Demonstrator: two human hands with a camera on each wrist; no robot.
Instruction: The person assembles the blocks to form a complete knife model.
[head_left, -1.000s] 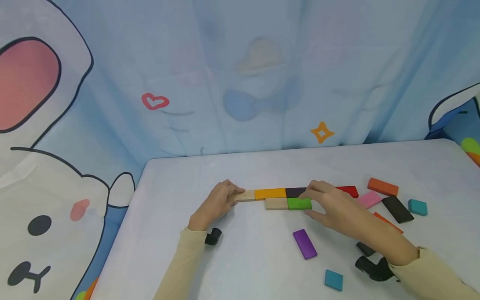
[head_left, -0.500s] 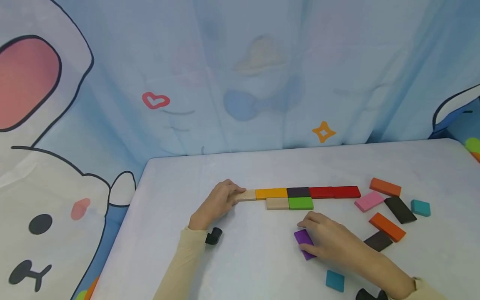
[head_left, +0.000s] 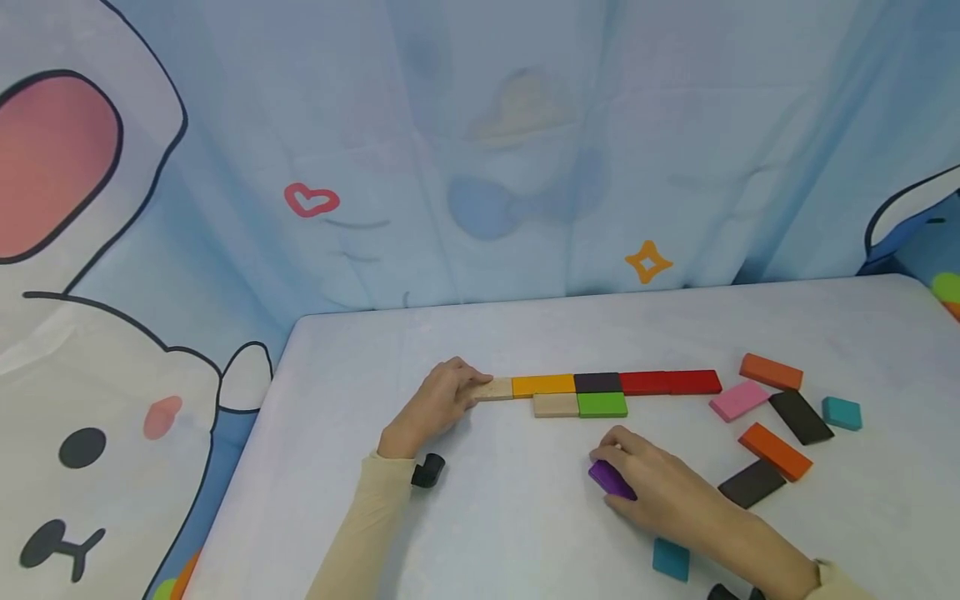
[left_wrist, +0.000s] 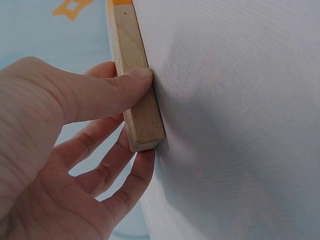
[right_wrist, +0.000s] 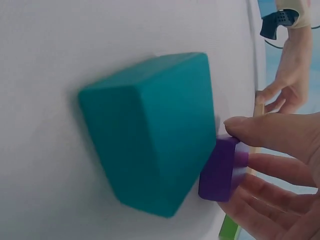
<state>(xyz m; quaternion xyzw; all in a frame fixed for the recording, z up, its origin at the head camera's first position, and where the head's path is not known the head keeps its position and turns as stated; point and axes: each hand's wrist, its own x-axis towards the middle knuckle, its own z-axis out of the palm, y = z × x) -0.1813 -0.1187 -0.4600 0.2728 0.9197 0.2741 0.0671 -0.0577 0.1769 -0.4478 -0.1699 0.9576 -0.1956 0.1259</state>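
In the head view my left hand (head_left: 431,408) holds the natural wooden block (head_left: 496,389) at the left end of a row. The left wrist view shows the thumb on top of that block (left_wrist: 131,40) and fingers along its far side. From there the row runs through a yellow block (head_left: 543,385), a dark block (head_left: 597,382) and two red blocks (head_left: 671,382). Against its near side lie a second natural block (head_left: 556,406) and a green block (head_left: 603,405). My right hand (head_left: 667,483) pinches a purple block (head_left: 611,478) between thumb and fingers, in front of the green one.
A teal block (head_left: 671,559) lies near the right forearm and looms large in the right wrist view. To the right are scattered orange (head_left: 776,452), pink (head_left: 739,401), black (head_left: 801,417) and teal (head_left: 842,413) blocks. A printed curtain (head_left: 480,167) hangs behind the table.
My right hand has left the green block, come toward me to the purple block and taken hold of it; the purple block has turned slightly. The left hand has stayed in place.
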